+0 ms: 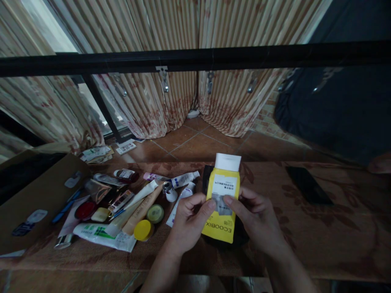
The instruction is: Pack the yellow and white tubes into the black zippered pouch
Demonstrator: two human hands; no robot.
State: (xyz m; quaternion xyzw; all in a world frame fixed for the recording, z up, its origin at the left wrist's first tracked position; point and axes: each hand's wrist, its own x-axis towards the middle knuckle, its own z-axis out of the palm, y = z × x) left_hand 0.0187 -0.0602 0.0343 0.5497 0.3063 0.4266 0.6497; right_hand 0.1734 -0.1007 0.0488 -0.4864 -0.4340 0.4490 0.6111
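A yellow squeeze tube (pixel 221 232) with a white flip cap is held up between my two hands, cap end away from me. Its printed lettering reads upside down from here. My left hand (pixel 191 219) grips the tube's left edge, thumb on the front. On the opposite edge, my right hand (pixel 256 213) pinches it with the thumb also pressed against the label. Behind and below the tube lies something black (pixel 241 236), mostly hidden. Close to my left hand is a pale capped tube (pixel 180 203), partly covered by the fingers.
Left on the cloth-covered table (pixel 305 240) lies a pile of tubes and jars, with a yellow-lidded jar (pixel 143 230) and a white-and-green tube (pixel 105 236). A cardboard box (pixel 51 199) stands far left. A dark phone-like slab (pixel 308 185) lies right. A person's hand (pixel 379 163) shows at the right edge.
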